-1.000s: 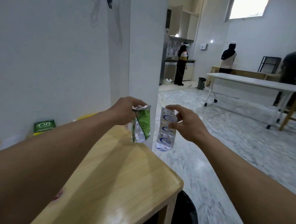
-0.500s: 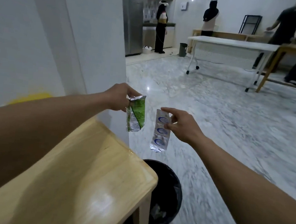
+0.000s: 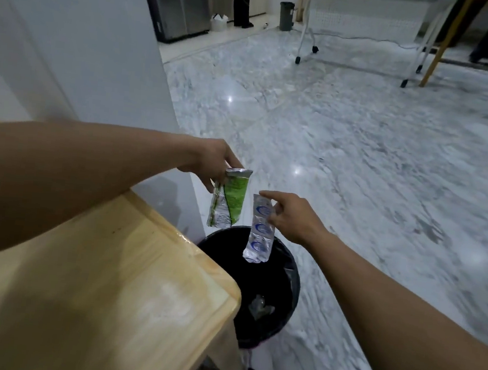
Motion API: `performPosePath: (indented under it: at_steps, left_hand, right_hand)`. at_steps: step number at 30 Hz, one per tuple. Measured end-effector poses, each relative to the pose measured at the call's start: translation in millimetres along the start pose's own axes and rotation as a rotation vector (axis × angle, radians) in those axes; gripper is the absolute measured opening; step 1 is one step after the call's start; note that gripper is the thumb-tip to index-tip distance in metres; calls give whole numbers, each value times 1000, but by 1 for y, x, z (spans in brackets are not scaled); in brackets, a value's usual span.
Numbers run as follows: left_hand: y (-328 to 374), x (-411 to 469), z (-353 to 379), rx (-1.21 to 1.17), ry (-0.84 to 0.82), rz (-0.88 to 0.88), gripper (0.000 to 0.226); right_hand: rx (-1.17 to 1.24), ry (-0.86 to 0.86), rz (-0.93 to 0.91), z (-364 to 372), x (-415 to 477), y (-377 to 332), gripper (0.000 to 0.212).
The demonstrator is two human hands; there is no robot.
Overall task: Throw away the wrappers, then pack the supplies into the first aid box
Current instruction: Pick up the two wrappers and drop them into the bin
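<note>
My left hand (image 3: 212,162) pinches the top of a green and silver foil wrapper (image 3: 229,202), which hangs just beyond the corner of the wooden table (image 3: 102,284). My right hand (image 3: 288,219) holds a long silver wrapper with blue marks (image 3: 260,229) by its upper edge. Both wrappers dangle over the open mouth of a black-lined trash bin (image 3: 291,267) on the floor beside the table. Some crumpled scrap (image 3: 260,307) lies inside the bin. The first aid box is out of view.
A white wall corner (image 3: 145,85) stands just behind the table. Marble floor (image 3: 359,151) stretches to the right. Far off are a steel fridge (image 3: 180,2), a small grey bin (image 3: 286,15), a white wheeled table (image 3: 363,14) and a person's legs (image 3: 242,2).
My view has tilted down and the bin now shows fully. Both hands have carried the wrappers lower and further out, past the table corner and over the bin.
</note>
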State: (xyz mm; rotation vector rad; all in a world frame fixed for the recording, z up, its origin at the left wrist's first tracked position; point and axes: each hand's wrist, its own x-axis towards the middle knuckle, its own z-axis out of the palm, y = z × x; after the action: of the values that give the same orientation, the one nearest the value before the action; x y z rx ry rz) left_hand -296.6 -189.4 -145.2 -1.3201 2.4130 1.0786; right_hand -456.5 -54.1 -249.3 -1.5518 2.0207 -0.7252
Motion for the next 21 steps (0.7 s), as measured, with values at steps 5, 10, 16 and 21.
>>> performPosePath:
  at_steps: [5, 10, 16, 21]
  left_hand:
    - [4, 4, 11, 164, -241, -181, 73]
    - [2, -2, 5, 216, -155, -191, 71]
    - [8, -46, -4, 409, 194, -39, 59]
    - [10, -122, -28, 485, 378, -3, 61]
  right_hand:
    - [-16, -101, 64, 14, -3, 18, 54]
    - [-80, -128, 91, 5, -5, 12, 44]
    - [-190, -65, -12, -36, -14, -42, 45]
    - [-351, 14, -141, -75, -35, -108, 55]
